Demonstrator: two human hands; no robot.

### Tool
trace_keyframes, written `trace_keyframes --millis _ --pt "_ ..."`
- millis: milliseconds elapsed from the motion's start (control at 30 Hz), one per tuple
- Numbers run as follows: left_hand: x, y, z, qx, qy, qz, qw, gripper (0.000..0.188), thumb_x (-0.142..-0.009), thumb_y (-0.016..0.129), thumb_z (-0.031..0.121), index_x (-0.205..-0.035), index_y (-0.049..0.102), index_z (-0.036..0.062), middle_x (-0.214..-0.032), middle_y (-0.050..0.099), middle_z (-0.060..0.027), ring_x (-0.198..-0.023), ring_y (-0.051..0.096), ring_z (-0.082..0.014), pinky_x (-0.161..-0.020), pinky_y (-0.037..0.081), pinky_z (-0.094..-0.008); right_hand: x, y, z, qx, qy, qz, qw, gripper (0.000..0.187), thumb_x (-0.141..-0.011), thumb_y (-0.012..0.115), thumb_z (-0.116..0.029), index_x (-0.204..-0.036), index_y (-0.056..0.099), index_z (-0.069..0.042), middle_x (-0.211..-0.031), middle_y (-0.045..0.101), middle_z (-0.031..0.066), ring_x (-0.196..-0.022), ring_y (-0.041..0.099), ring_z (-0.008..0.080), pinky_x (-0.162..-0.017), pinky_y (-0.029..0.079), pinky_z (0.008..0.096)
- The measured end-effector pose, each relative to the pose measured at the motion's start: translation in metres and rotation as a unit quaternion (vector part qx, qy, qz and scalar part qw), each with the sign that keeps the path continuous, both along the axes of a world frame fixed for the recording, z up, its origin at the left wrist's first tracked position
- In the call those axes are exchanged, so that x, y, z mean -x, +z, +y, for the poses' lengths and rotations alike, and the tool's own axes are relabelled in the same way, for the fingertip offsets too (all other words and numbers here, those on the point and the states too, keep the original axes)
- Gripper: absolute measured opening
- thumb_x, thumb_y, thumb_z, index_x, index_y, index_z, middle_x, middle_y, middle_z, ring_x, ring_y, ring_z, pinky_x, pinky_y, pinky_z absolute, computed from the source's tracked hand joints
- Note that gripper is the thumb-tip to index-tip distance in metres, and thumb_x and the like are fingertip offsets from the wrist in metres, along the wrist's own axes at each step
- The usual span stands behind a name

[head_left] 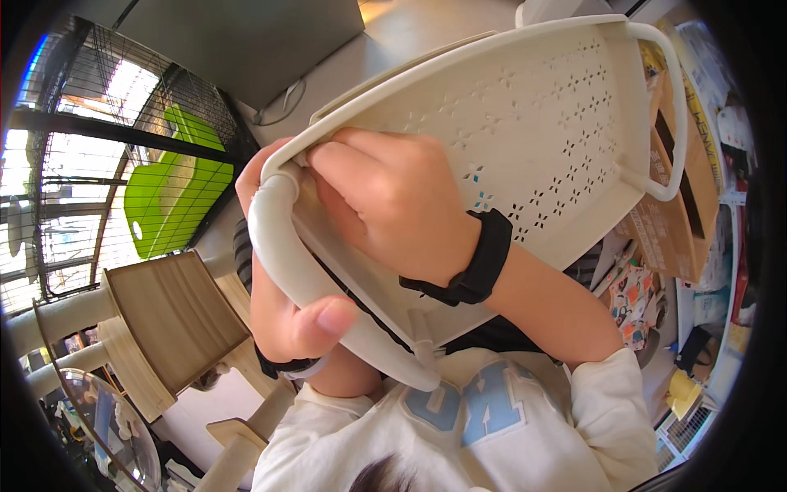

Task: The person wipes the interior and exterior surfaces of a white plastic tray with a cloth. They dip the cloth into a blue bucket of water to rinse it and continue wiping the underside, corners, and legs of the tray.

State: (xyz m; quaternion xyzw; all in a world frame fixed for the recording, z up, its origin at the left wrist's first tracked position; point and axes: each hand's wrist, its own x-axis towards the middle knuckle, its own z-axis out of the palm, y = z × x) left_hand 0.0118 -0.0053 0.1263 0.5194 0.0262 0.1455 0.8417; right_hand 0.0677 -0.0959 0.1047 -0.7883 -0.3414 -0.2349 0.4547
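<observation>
A large off-white plastic basket (525, 123), with flower-shaped holes through its floor, is tilted across my front. At its near left end is a thick, curved white handle (275, 234). My left hand (283, 303) wraps this handle from the outer side, its thumb over the lower part and its other fingers partly hidden behind. Inside the basket's corner, my right hand (393, 197) is closed with bent fingers at the joint between handle and rim. Its fingertips are partly hidden. A thinner loop handle (676, 115) stands out at the far right end.
To the left are a black wire cage (90, 156) with a green panel (176, 189) and a beige wooden cat-tree-like stand (176, 307). A cardboard box (668, 238) and crowded shelves (734, 238) are on the right. A grey cabinet (246, 49) stands beyond.
</observation>
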Motion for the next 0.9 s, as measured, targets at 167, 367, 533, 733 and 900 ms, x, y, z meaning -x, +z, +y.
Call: trace_keyframes --millis 167,367,533,733,900 --pt "0.004 0.002 -0.001 0.02 -0.002 0.01 1.0 0.101 -0.046 0.075 0.037 -0.125 0.03 -0.0074 -0.11 0.047 -0.0187 -0.104 0.048 -0.0262 -0.094 0.035 -0.0339 0.008 0.012 -0.004 -0.019 0.031 -0.001 0.999 0.019 -0.066 0.064 -0.004 -0.085 0.059 -0.003 -0.07 0.056 0.0079 -0.058 0.056 0.0268 -0.048 0.045 0.0347" --pt "0.003 0.003 -0.002 0.007 0.008 0.008 1.0 0.1 -0.048 0.073 0.04 -0.125 0.029 -0.0082 -0.112 0.047 -0.0196 -0.105 0.048 -0.0264 -0.095 0.035 -0.0347 0.008 0.019 -0.003 -0.059 0.041 -0.025 0.997 0.02 -0.068 0.065 -0.004 -0.088 0.06 -0.003 -0.076 0.06 0.0083 -0.059 0.059 0.0254 -0.049 0.046 0.0323" --pt "0.001 0.001 0.003 -0.016 -0.013 0.008 1.0 0.101 -0.05 0.073 0.041 -0.126 0.028 -0.0084 -0.114 0.045 -0.0199 -0.108 0.046 -0.0266 -0.095 0.035 -0.035 0.0 0.012 0.0 -0.133 0.054 -0.004 0.99 0.014 -0.072 0.063 0.0 -0.085 0.061 -0.003 -0.072 0.06 0.009 -0.057 0.058 0.0265 -0.048 0.045 0.0319" --pt "0.004 0.003 0.004 -0.039 -0.007 0.008 0.999 0.101 -0.051 0.072 0.042 -0.127 0.027 -0.0083 -0.116 0.044 -0.0195 -0.108 0.045 -0.0266 -0.096 0.033 -0.0351 -0.001 0.005 0.001 -0.099 0.027 0.031 0.994 0.007 -0.073 0.062 -0.001 -0.079 0.061 -0.003 -0.068 0.059 0.0101 -0.056 0.056 0.0281 -0.05 0.044 0.0347" --pt "0.003 0.0 0.004 -0.045 -0.023 -0.002 0.999 0.1 -0.052 0.071 0.042 -0.127 0.028 -0.008 -0.116 0.043 -0.0187 -0.11 0.044 -0.0263 -0.097 0.032 -0.0343 -0.003 0.0 0.01 -0.042 -0.015 0.049 0.998 0.006 -0.07 0.061 -0.003 -0.072 0.055 -0.004 -0.065 0.055 0.01 -0.057 0.055 0.0299 -0.049 0.043 0.0387"
